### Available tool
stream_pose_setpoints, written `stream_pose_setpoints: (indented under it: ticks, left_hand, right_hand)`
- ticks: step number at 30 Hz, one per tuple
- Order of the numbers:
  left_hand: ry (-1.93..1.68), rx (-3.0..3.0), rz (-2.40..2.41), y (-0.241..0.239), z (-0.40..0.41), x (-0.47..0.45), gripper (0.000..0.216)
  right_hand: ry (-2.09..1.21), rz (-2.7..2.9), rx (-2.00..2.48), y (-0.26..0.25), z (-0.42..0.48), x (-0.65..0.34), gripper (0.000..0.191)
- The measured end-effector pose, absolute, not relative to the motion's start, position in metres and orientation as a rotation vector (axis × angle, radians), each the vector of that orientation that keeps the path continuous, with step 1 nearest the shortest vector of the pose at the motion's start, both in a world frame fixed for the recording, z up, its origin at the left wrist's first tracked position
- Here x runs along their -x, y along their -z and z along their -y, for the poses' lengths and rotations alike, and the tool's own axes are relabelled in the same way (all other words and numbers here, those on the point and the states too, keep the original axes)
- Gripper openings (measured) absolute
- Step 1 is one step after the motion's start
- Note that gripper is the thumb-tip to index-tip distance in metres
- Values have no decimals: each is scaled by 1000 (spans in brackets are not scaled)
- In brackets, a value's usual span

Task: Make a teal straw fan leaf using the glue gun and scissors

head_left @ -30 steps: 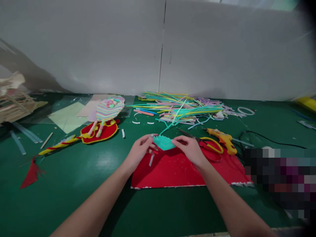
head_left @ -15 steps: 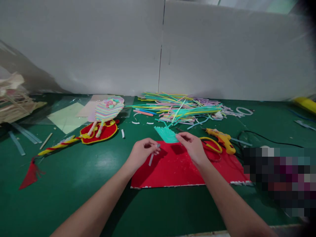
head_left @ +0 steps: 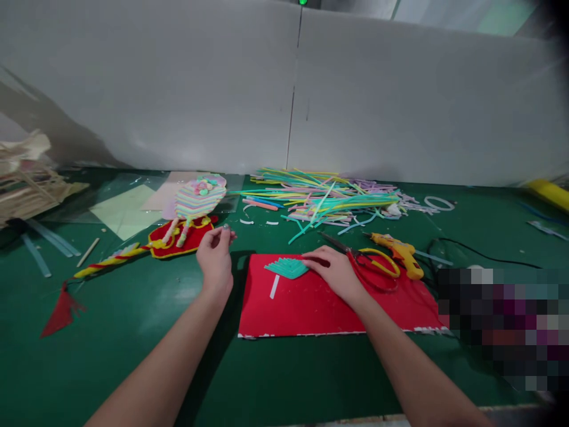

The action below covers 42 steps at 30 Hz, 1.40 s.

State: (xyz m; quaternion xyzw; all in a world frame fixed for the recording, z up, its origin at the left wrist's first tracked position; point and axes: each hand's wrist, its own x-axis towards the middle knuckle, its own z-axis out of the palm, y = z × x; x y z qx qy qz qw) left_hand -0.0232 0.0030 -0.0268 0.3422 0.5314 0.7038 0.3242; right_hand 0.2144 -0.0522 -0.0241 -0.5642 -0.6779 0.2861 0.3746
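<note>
My right hand (head_left: 334,271) has its fingertips closed on the right edge of a teal, ribbed, fan-shaped piece (head_left: 288,268), which lies low over the red board (head_left: 306,311). A short white strip (head_left: 274,287) rests on the board just below that piece. Off the board to the left, my left hand (head_left: 216,256) is raised near the red and yellow ornament (head_left: 182,238). Its thumb and fingers are pinched together, and anything between them is too small to make out. Scissors (head_left: 371,256) with red and yellow handles lie beyond my right hand.
A yellow glue gun (head_left: 402,254) lies at the board's right with its black cord. Behind is a heap of pastel stems (head_left: 329,196). Two small white strips (head_left: 272,223) lie before it. A striped pastel figure (head_left: 200,198) and a red tassel (head_left: 61,311) are on the left.
My left hand has moved left off the board, to where a loose white strip was lying; that strip no longer shows. My right hand has lowered the teal piece leftward onto the board.
</note>
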Motion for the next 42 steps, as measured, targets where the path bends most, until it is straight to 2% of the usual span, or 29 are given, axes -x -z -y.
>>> stream_pose_setpoints:
  ticks: [5,8,11,14,17,21,29,32,37,40,41,42]
  left_hand:
    - [-1718,-1053,-1476,35,-3,21,18]
    - [-1660,-1143,-1510,34,-3,21,23]
    - [-1623,-1218,-1503,32,-1,19,29]
    - [-1609,-1263,-1486,32,-1,18,24]
    - [-1609,-1282,-1468,37,-3,19,15]
    - [-1619,-1285,-1479,44,-7,20,20]
    - [-1537,-1250,-1509,37,-2,18,24]
    - [-1512,-1249,-1537,35,-1,17,27]
    - [-1461,-1284,-1534,34,0,17,44]
    - [-1462,-1346,-1544,35,0,18,21]
    - [-1474,-1370,-1550,36,0,18,18]
    - [-1485,-1393,-1556,36,0,18,25]
  right_hand:
    - [-304,1983,1462,24,36,-224,20]
    - [-59,2157,1477,21,16,-227,22]
    - [44,2211,1491,20,-4,-222,26]
    - [123,2233,1498,22,-17,-213,24]
    - [162,2245,1471,23,-23,-207,20]
    - [163,2217,1384,9,-17,-208,20]
    - [63,2159,812,-35,30,-212,24]
    - [75,2221,824,-35,48,-214,28]
    - [207,2285,892,-26,66,-218,24]
    - [231,2315,982,-18,71,-217,22]
    - [228,2317,1026,-15,71,-217,20]
    - [217,2312,1062,-11,71,-217,20]
